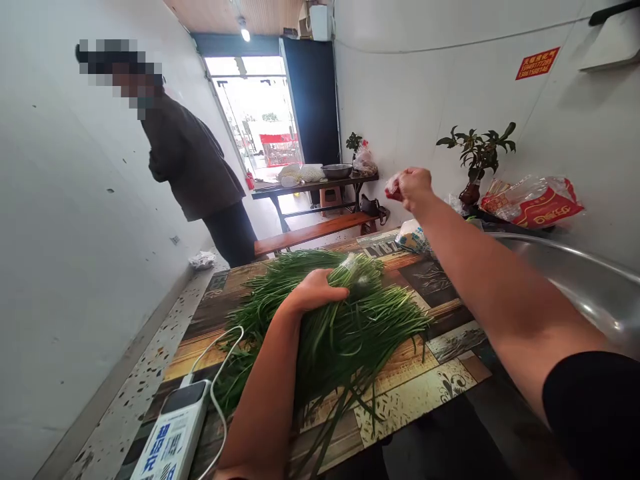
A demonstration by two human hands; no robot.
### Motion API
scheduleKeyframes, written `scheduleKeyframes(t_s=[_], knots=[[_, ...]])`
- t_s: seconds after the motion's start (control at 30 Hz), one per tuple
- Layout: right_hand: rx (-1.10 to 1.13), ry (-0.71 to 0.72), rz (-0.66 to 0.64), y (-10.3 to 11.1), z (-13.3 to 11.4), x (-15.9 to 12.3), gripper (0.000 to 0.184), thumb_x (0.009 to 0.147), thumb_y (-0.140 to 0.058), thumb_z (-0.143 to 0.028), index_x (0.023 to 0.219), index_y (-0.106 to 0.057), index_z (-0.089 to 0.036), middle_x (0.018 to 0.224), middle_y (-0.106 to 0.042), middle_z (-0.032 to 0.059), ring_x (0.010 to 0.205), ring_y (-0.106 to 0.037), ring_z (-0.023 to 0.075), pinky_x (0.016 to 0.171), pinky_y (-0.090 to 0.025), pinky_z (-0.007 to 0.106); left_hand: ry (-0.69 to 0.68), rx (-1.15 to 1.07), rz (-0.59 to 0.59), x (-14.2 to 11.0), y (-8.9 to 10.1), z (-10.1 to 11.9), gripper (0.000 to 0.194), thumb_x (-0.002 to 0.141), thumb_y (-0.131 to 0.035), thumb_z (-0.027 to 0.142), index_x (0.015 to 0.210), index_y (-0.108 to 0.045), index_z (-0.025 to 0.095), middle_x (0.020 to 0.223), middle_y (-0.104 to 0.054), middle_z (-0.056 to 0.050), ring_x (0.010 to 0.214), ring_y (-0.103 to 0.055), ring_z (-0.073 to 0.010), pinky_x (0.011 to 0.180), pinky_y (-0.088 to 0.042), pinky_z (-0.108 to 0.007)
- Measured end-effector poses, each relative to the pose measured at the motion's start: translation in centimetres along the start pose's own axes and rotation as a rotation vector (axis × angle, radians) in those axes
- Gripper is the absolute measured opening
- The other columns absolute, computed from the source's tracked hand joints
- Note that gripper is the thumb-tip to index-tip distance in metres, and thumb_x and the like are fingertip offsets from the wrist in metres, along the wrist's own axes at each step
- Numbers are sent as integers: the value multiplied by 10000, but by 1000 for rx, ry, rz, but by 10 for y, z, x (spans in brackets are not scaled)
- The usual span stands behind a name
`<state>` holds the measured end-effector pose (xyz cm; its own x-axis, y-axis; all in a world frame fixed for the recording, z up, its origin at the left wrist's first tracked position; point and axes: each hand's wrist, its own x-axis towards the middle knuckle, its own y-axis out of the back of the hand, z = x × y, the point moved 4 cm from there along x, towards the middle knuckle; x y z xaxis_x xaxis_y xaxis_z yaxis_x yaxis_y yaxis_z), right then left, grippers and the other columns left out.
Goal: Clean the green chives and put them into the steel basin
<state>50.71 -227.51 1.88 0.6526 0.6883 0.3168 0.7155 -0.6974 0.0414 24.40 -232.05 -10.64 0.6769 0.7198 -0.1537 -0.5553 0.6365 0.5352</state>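
Garlic chives point(345, 340) lie in one broad, overlapping heap on the counter point(450, 387), too many stalks to count. One bunch point(341, 274) at the top of the heap has a single clear wrap point(351, 262) near its pale ends. Its long axis slants, the pale ends pointing away and to the right, the green leaves trailing back toward the near left. Below it, a second group of pale ends point(407, 308) points right, its leaves running left and toward the near edge, where a few long ones hang over.

The left hand point(320, 291) is curled over the wrapped bunch, thumb stretched to the right across it; the other fingertips are hidden. The right hand point(415, 187) is raised well apart from the heap, drawn into a fist and pinching one crumpled piece of clear and red plastic point(393, 187).

At the near left stands one white power bank point(173, 433) with one white cable point(215, 393) looping beside the leaves. To the right are one metal basin point(595, 287), one potted plant point(473, 160) and one red and clear plastic bag point(545, 207). Farther back, one metal bowl point(337, 171) rests on another counter point(275, 191), behind one wooden bench point(315, 233). One person point(195, 160) in a dark jacket stands at the left.
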Motion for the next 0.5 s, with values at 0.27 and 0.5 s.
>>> scheduleKeyframes(t_s=[0.27,0.5], knots=[[-138,-75,-413,9,1,-95,207,680,-456,-86,503,-534,-159,400,-414,-29,355,-321,70,414,-225,232,0,586,450,-9,5,22,319,636,-639,448,811,-597,185,824,-657,-66,753,-592,-225,610,-385,-283],[-579,385,-413,4,25,-166,247,769,-587,-416,690,-655,-191,572,-599,1,552,-531,148,542,-338,273,57,716,426,-11,-4,27,370,695,-593,489,917,-596,193,904,-683,-84,809,-628,-240,613,-385,-275]])
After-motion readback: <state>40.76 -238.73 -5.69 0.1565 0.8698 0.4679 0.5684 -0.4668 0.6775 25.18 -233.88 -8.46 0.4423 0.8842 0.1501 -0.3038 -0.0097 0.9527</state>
